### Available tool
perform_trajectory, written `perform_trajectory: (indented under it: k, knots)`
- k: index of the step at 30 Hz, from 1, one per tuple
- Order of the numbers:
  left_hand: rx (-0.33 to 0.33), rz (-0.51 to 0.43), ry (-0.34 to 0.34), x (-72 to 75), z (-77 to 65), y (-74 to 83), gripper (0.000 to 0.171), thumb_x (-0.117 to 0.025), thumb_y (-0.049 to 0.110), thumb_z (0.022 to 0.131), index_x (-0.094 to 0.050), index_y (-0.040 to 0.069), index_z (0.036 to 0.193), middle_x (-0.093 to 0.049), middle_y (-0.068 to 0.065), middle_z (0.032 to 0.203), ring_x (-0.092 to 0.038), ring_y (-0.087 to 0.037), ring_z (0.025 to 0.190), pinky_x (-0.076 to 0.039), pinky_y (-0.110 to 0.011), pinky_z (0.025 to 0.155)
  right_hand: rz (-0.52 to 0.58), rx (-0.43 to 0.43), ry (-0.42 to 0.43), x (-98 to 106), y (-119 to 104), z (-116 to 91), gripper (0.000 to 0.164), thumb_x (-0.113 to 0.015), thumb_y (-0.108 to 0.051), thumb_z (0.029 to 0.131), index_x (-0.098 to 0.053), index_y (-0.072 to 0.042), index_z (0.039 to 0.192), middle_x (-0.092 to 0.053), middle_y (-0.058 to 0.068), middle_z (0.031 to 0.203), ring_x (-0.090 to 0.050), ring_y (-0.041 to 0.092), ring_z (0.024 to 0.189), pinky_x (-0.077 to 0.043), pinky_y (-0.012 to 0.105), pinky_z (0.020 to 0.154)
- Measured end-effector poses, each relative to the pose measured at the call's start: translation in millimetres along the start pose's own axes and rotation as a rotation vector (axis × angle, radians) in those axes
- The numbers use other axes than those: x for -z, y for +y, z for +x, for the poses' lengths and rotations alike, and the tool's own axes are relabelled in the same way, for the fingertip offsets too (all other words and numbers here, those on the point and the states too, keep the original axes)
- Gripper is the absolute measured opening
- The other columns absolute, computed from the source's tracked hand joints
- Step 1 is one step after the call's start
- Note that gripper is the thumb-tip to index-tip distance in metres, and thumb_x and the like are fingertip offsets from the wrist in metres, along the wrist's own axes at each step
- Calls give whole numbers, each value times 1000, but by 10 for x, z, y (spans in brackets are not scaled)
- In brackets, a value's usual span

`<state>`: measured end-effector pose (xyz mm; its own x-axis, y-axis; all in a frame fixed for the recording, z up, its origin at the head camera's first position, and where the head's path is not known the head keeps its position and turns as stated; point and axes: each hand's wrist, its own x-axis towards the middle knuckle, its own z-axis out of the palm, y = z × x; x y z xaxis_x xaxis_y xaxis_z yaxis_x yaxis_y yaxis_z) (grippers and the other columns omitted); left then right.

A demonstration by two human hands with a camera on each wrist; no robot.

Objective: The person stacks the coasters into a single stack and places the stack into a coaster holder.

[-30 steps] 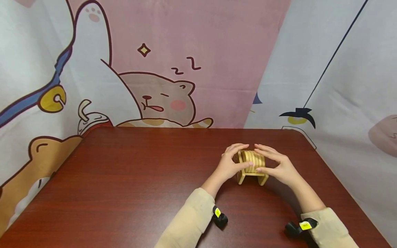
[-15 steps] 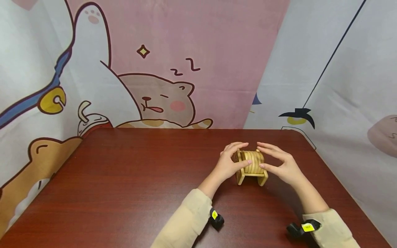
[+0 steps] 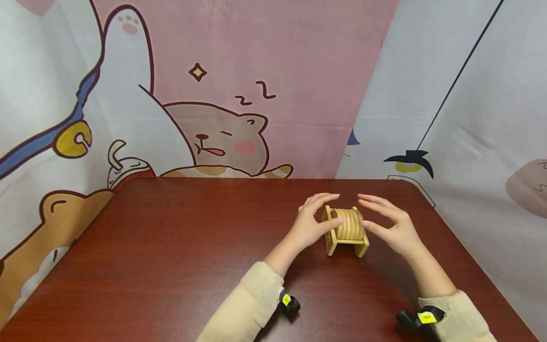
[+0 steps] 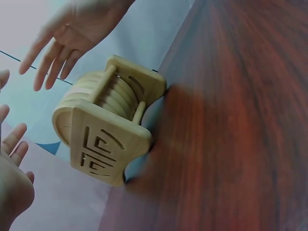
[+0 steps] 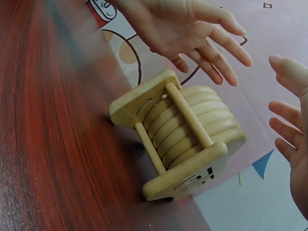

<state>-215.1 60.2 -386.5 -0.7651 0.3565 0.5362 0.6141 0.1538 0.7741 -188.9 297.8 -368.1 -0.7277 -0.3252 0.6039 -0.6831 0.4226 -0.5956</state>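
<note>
A small wooden holder [image 3: 329, 243] with cut-out patterned end panels stands on the table, carrying a row of round wooden coasters [image 3: 351, 225]. My left hand [image 3: 308, 225] hovers at its left with fingers spread and relaxed; in the head view its thumb overlaps the coasters. Both wrist views show a gap between this hand and the holder. To the right, my right hand [image 3: 393, 229] is likewise spread, apart from the holder [image 5: 190, 168]. Neither hand holds anything. The coasters [image 4: 115, 98] sit upright between the two end panels, above the crossbars.
The dark red-brown table [image 3: 179, 256] extends widely to the left and front. Its right edge lies beyond my right arm. A cartoon-printed cloth [image 3: 316, 85] hangs behind and around it. Black wrist cameras [image 3: 290, 304] sit at both sleeve cuffs.
Both hands have drawn outward from the holder, left hand to the left and right hand to the right, and the gap between them has widened. The holder with its coasters stays in place.
</note>
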Motion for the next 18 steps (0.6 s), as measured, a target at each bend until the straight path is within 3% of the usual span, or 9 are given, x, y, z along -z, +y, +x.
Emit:
perform_trajectory:
  k: [10, 18]
  knots:
    - [-37, 24, 10, 140, -60, 128, 52, -73, 26, 85, -56, 20, 133, -52, 9, 133, -38, -7, 128, -23, -47, 102, -23, -1, 79, -31, -143, 20, 51, -69, 15, 76, -63, -1, 124, -57, 14, 128, -48, 13, 123, -34, 20, 98]
    - [-51, 52, -6, 263, -140, 169, 51, -72, 24, 85, -56, 17, 133, -53, 6, 132, -39, -8, 127, -23, -48, 103, -25, 35, 128, -118, -490, 96, 42, -65, 22, 75, -62, 11, 116, -58, 29, 118, -51, 10, 118, -34, 19, 97]
